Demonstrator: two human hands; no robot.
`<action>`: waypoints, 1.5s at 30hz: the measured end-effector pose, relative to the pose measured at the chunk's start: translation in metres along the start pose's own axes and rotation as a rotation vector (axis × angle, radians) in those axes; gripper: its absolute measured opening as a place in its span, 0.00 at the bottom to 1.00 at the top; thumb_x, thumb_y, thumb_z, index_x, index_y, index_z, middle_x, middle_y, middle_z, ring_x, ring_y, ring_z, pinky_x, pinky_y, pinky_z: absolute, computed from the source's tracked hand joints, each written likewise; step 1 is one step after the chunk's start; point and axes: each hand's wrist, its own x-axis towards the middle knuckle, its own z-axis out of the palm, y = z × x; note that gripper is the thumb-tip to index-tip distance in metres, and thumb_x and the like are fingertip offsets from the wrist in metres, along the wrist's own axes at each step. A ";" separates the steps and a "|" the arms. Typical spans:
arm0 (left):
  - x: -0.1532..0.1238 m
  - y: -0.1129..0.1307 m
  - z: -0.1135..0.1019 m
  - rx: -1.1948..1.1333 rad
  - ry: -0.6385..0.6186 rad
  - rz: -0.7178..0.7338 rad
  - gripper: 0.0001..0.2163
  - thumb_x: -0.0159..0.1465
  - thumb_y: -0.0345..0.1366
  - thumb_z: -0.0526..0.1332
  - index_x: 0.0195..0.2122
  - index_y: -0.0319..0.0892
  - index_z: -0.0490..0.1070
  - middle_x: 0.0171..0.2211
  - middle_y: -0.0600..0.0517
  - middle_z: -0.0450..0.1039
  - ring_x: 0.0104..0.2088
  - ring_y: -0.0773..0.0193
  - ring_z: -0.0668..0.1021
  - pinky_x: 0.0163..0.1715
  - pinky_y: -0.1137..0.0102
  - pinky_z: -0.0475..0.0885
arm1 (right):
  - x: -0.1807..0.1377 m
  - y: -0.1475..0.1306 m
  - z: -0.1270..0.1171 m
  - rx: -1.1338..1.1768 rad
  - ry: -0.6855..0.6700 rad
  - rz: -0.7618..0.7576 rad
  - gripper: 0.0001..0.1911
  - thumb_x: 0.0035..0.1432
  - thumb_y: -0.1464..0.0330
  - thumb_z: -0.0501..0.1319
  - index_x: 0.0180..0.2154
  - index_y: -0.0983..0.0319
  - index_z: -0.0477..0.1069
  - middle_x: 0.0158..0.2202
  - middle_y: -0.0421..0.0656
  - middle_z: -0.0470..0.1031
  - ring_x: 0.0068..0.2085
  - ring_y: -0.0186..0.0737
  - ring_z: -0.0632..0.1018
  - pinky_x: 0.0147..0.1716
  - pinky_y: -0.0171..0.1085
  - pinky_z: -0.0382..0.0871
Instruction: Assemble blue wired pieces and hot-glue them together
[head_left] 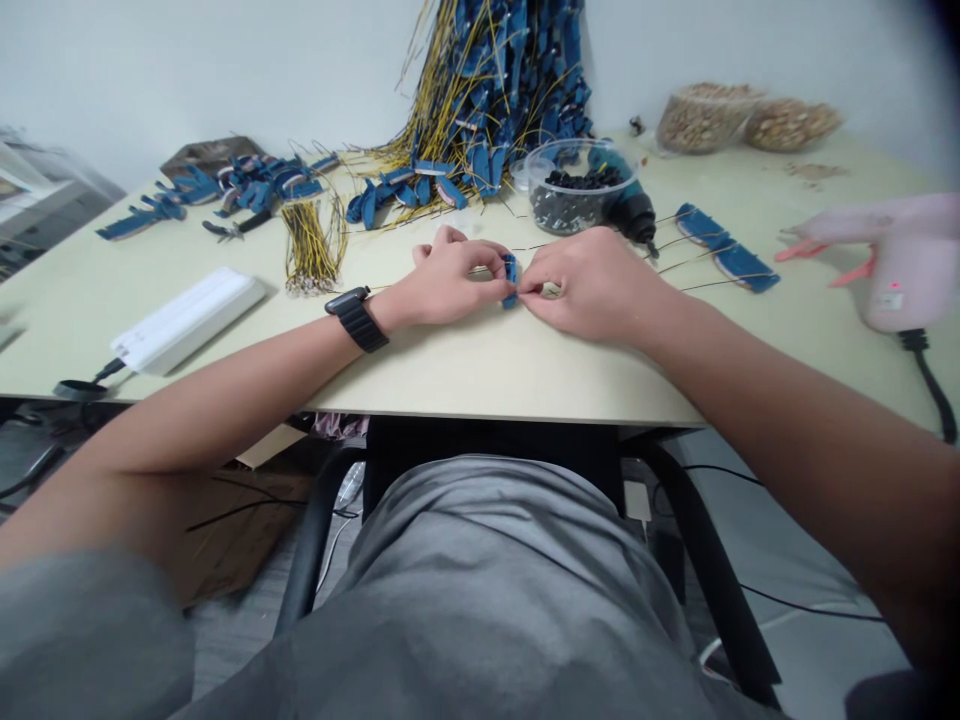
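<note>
My left hand (452, 280) and my right hand (592, 282) meet at the middle of the pale table (465, 360). Both pinch a small blue strip piece (511, 279) held upright between their fingertips. My left wrist wears a black watch (357, 317). My right hand's fingers are curled and also press on a small pale part (553, 290) at the strip's side. A thin yellow wire runs off behind my left fingers.
A clear bowl of small black parts (576, 185) stands just behind my hands. A big heap of blue strips with yellow wires (491, 90) is at the back. A bundle of yellow wires (311, 245), a white power strip (187, 320), a pink glue gun (896, 260) and finished blue strips (724, 250) lie around.
</note>
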 end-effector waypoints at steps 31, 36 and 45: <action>0.007 -0.009 -0.002 -0.091 -0.022 -0.017 0.09 0.68 0.48 0.76 0.45 0.53 0.89 0.75 0.50 0.89 0.81 0.25 0.71 0.87 0.18 0.58 | 0.010 0.000 -0.001 0.050 -0.053 -0.010 0.12 0.73 0.66 0.69 0.35 0.54 0.88 0.37 0.45 0.87 0.42 0.52 0.83 0.48 0.51 0.72; 0.006 -0.007 -0.005 -0.071 -0.037 -0.025 0.09 0.70 0.48 0.75 0.46 0.52 0.89 0.75 0.49 0.89 0.81 0.25 0.71 0.86 0.21 0.59 | 0.011 0.000 0.000 0.076 -0.055 0.007 0.11 0.71 0.66 0.70 0.34 0.54 0.88 0.36 0.46 0.87 0.41 0.52 0.82 0.47 0.52 0.72; 0.005 -0.003 -0.006 -0.055 -0.037 -0.042 0.08 0.70 0.46 0.75 0.47 0.52 0.89 0.76 0.49 0.89 0.81 0.26 0.71 0.86 0.21 0.59 | 0.013 -0.003 0.000 0.082 -0.043 0.017 0.11 0.69 0.69 0.71 0.31 0.56 0.84 0.35 0.44 0.85 0.39 0.48 0.81 0.47 0.50 0.70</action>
